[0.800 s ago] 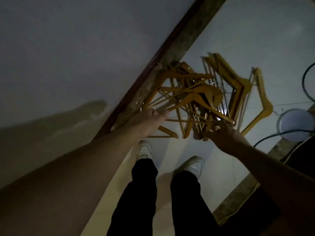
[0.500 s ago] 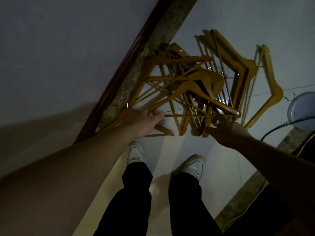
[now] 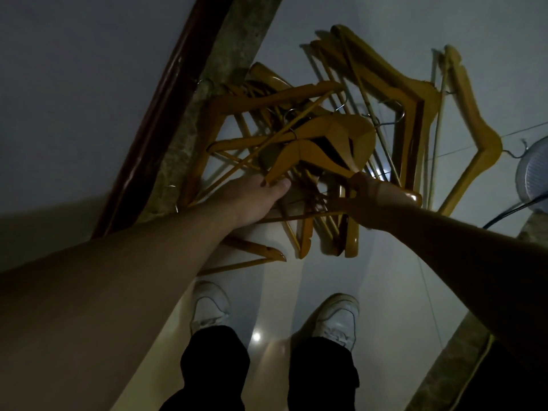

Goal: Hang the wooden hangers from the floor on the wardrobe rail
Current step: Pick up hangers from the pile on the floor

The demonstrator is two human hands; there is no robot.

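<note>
**Both hands on one hanger at the floor pile**

A person bends over a pile of wooden hangers [image 3: 275, 97] heaped on the pale, glossy tiled floor [image 3: 326, 292], arms stretched down into the tangle. The left hand [image 3: 252, 200] reaches the pile's near left edge, where thumb and fingertips pinch the tip of the top hanger [image 3: 308, 148], which rests tilted across the heap. The right hand [image 3: 370, 197], dim in the poor light, comes in at the pile's near right side with its fingers curled round the other arm of that same hanger. The rounded end of the arm pokes out just past the hand.

A single hanger [image 3: 489, 140] lies flat just to the right of the pile, and another [image 3: 258, 253] sticks out from under the left forearm on the near side. The person's white shoes [image 3: 210, 307] and dark trouser legs stand on the near side of the pile. A dark reddish skirting board [image 3: 166, 114] runs along the pile's left. To the far right sit a round white object [image 3: 533, 173] and a dark cable [image 3: 504, 212].
</note>
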